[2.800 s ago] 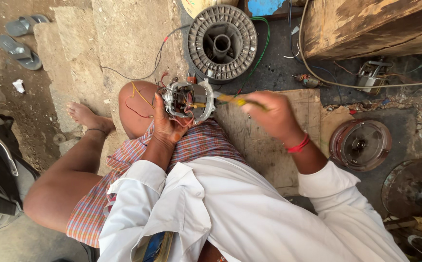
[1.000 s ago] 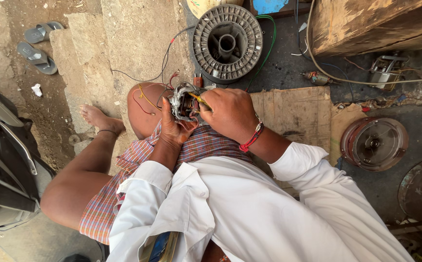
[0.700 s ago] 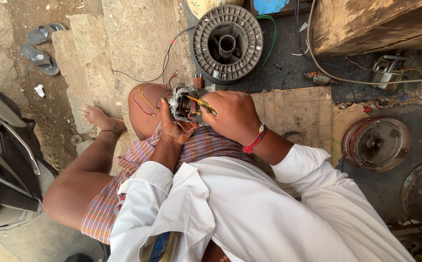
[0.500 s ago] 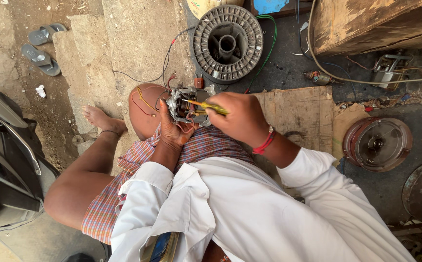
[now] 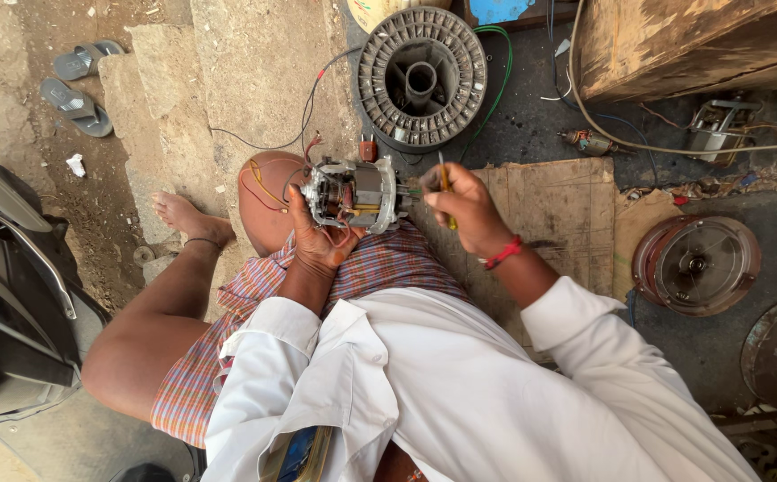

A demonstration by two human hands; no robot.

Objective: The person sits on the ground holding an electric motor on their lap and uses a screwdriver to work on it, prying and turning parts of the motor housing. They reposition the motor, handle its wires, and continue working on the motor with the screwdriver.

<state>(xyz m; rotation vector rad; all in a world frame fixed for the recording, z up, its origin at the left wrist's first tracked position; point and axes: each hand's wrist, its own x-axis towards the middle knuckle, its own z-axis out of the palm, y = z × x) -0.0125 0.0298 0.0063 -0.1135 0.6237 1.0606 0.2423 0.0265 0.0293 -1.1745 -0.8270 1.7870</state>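
Observation:
A small electric motor (image 5: 353,192) with exposed windings and loose red and yellow wires rests on my raised knee. My left hand (image 5: 319,239) grips it from below and holds it on its side. My right hand (image 5: 465,207) is closed around a yellow-handled screwdriver (image 5: 444,181), held upright just right of the motor's shaft end. A red band circles my right wrist.
A large grey ribbed motor housing (image 5: 421,78) lies on the ground ahead. Cardboard (image 5: 567,205) covers the floor to the right, beside a round reddish metal cover (image 5: 697,265). A wooden crate (image 5: 701,40) stands top right, sandals (image 5: 78,85) top left, a black vehicle part (image 5: 4,295) at left.
My right hand has drawn the screwdriver back out of the motor and moved right. The motor has been turned onto its side in my left hand.

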